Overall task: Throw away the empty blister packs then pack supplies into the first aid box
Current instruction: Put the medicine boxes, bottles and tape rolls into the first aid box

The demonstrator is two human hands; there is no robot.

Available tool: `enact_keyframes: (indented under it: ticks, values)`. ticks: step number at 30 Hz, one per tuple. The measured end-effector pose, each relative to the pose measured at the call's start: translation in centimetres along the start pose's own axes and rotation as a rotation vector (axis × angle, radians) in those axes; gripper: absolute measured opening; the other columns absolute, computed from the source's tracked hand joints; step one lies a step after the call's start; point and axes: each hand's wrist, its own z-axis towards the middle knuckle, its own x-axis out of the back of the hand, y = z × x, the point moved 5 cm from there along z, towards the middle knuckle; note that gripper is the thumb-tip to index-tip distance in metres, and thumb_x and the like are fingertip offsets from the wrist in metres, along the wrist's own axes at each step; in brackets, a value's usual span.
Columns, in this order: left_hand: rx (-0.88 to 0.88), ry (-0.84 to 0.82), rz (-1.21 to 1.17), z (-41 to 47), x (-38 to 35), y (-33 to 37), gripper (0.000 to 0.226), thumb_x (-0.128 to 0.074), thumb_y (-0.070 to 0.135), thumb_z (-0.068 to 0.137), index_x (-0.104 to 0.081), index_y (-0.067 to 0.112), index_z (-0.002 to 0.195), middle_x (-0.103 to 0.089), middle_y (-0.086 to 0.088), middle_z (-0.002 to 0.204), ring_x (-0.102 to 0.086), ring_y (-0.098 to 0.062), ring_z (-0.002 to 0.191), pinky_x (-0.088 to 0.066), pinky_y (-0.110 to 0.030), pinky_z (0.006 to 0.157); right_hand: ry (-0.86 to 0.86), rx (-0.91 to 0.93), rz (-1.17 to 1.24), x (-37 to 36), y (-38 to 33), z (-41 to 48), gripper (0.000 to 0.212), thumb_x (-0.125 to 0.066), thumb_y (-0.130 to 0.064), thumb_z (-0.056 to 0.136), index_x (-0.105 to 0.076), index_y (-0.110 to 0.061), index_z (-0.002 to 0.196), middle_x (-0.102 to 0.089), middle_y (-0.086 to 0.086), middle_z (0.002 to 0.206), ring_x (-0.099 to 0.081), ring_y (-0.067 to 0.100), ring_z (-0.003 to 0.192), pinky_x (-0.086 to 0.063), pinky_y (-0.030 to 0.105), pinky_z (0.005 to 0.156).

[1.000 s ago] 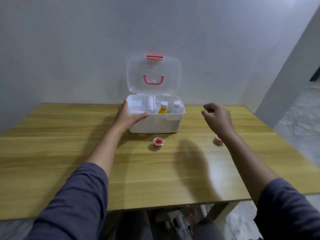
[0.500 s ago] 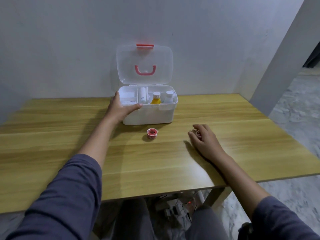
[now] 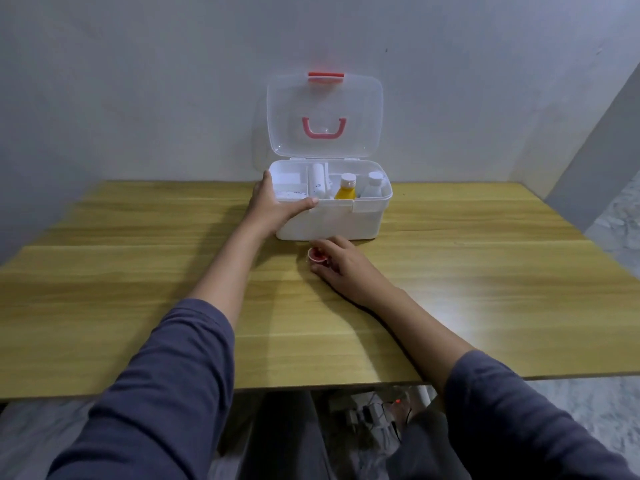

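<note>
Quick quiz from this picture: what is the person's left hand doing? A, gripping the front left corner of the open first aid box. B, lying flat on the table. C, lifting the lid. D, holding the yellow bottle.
A: the left hand wraps the front left rim of the open first aid box, thumb along the front edge.

The right hand (image 3: 343, 268) has moved left onto the red roll (image 3: 318, 255).

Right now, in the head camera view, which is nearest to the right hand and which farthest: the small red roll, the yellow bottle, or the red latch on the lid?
1. Small red roll: at the right hand's fingertips, before the box.
2. Yellow bottle: inside the box, behind.
3. Red latch: atop the raised lid, farthest.
</note>
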Motion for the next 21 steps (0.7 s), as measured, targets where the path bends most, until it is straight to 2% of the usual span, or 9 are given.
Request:
enact_keyframes:
  ticks: [3,6,8,11,12,14,17,19,21]
  values:
    - [0.004,0.004,-0.001,0.1,0.0,-0.2,0.136,-0.075,0.074,0.041,-0.032,0.015,0.156,-0.041,-0.007,0.158,-0.042,-0.027,0.146,-0.041,-0.049,0.118,0.01,0.028,0.036,-0.2,-0.4,0.2,0.035,-0.062,-0.014,0.085,-0.058,-0.005,0.119,-0.06,0.013,0.111,-0.056,0.024,0.1,-0.034,0.006,0.082]
    - [0.003,0.01,-0.002,0.1,-0.1,-0.2,0.137,-0.075,0.073,0.041,-0.03,0.014,0.157,-0.04,-0.007,0.159,-0.041,-0.027,0.147,-0.04,-0.049,0.119,0.004,0.032,0.06,0.2,-0.1,-0.3,0.037,-0.062,-0.011,0.085,-0.057,-0.006,0.121,-0.059,0.013,0.113,-0.054,0.018,0.097,-0.029,-0.005,0.079]
    - [-0.006,0.013,0.0,0.1,-0.1,-0.1,0.131,-0.079,0.07,0.046,-0.032,0.013,0.155,-0.041,-0.007,0.158,-0.042,-0.027,0.146,-0.04,-0.047,0.119,0.004,0.03,0.089,0.5,0.1,-0.9,0.038,-0.062,-0.013,0.086,-0.056,-0.009,0.123,-0.058,0.011,0.114,-0.051,0.011,0.096,-0.03,-0.005,0.08]
    - [-0.028,0.014,-0.002,0.4,-0.3,-0.3,0.107,-0.088,0.051,0.068,-0.034,0.015,0.153,-0.041,-0.007,0.157,-0.041,-0.027,0.146,-0.04,-0.044,0.118,0.076,0.013,0.15,1.6,0.3,-1.7,0.038,-0.062,-0.015,0.086,-0.056,-0.011,0.124,-0.058,0.007,0.117,-0.051,0.008,0.1,-0.032,-0.003,0.082]
    - [-0.024,0.014,0.0,0.5,-0.3,-0.4,0.106,-0.088,0.048,0.072,-0.032,0.014,0.155,-0.039,-0.008,0.159,-0.039,-0.026,0.148,-0.039,-0.044,0.119,0.11,0.032,0.162,2.2,0.2,-1.9,0.039,-0.061,-0.014,0.086,-0.055,-0.011,0.125,-0.058,0.006,0.117,-0.052,0.008,0.101,-0.034,-0.001,0.083]
    - [-0.017,-0.002,0.01,0.3,-0.3,-0.2,0.113,-0.087,0.052,0.069,-0.028,0.013,0.158,-0.036,-0.008,0.161,-0.036,-0.027,0.15,-0.037,-0.046,0.121,0.185,0.111,0.169,3.7,-0.5,-1.9,0.039,-0.06,-0.012,0.087,-0.055,-0.009,0.125,-0.059,0.006,0.115,-0.054,0.008,0.099,-0.038,0.003,0.084]
    - [-0.009,-0.013,0.015,-0.2,-0.1,0.3,0.131,-0.081,0.069,0.048,-0.03,0.014,0.156,-0.04,-0.008,0.158,-0.041,-0.027,0.147,-0.039,-0.048,0.12,0.335,0.178,0.172,6.9,-1.8,-0.4,0.04,-0.061,-0.009,0.085,-0.055,-0.006,0.125,-0.056,0.002,0.109,-0.053,0.004,0.096,-0.04,0.005,0.082]
    - [-0.012,-0.01,0.014,-0.3,0.0,0.6,0.125,-0.083,0.065,0.049,-0.034,0.015,0.153,-0.042,-0.008,0.155,-0.044,-0.027,0.144,-0.041,-0.046,0.119,0.418,0.179,0.185,9.1,-2.6,1.7,0.039,-0.062,-0.011,0.085,-0.056,-0.007,0.124,-0.056,0.0,0.106,-0.055,0.005,0.094,-0.042,0.007,0.08]
    - [-0.011,-0.003,0.017,-0.3,-0.1,0.9,0.121,-0.086,0.058,0.051,-0.036,0.012,0.151,-0.043,-0.008,0.152,-0.043,-0.026,0.142,-0.042,-0.042,0.116,0.428,0.126,0.197,10.4,-3.4,4.4,0.036,-0.062,-0.016,0.086,-0.057,-0.013,0.122,-0.057,-0.003,0.104,-0.058,0.011,0.092,-0.044,0.016,0.08]
